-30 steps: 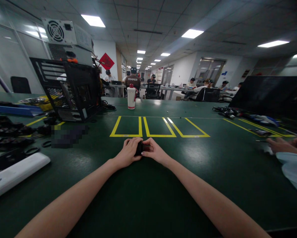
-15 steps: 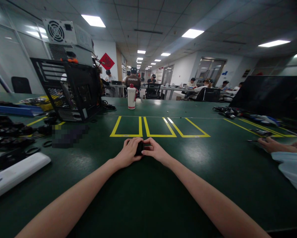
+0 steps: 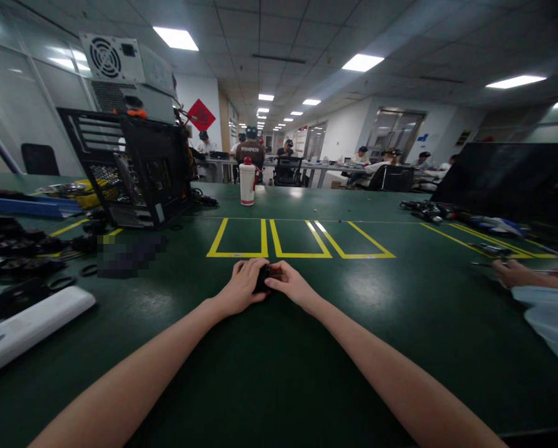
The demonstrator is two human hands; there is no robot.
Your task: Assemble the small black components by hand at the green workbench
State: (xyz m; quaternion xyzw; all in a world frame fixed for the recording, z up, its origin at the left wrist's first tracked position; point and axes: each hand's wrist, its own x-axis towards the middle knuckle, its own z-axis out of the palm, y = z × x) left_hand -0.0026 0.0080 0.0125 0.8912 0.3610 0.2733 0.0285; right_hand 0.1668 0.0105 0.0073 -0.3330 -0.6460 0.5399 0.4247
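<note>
Two grips on one small black part [image 3: 262, 278], located at the bench [image 3: 279, 373] just nearer me than the yellow tape outlines [image 3: 303, 255]: my left grip [image 3: 239, 286], wrapped over it, should brace firmly, while my right grip [image 3: 293, 285], pinching its right side narrowly, should work squarely and lightly.

Own hands: 2, left hand [image 3: 242, 284] and right hand [image 3: 293, 284]. Black part [image 3: 262, 281] at them: 1. Yellow frames [image 3: 237, 255], mid-table: 3. Bottle [image 3: 247, 183]: 1. PC case [image 3: 160, 177]: 1. Silver boxes [image 3: 155, 67] on it: 2. White bar [image 3: 36, 330]: 1. Red diamond [image 3: 201, 116]: 1. Black clutter [image 3: 8, 249], left: too dark to count.
</note>
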